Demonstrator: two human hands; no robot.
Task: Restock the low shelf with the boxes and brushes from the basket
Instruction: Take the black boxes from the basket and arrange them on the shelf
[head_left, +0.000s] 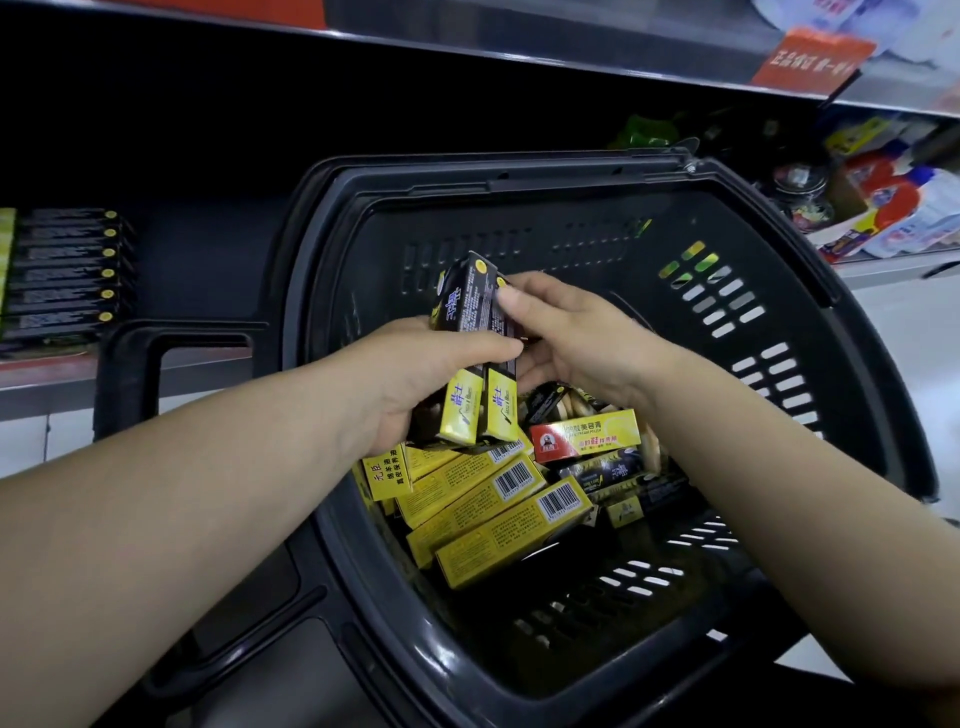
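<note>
Over the black basket (810, 332) the person's left hand (415, 384) is wrapped tight around a bunch of black-and-yellow boxes (470, 364) held on end. The right hand (571, 332) meets it from the other side, thumb and fingertips pinched on the upper end of the same bunch. Below them more yellow boxes (498, 514) and a red-and-yellow box (584, 434) lie loose in the basket. A row of black boxes (67, 273) already sits on the low shelf (47, 371) at left
</note>
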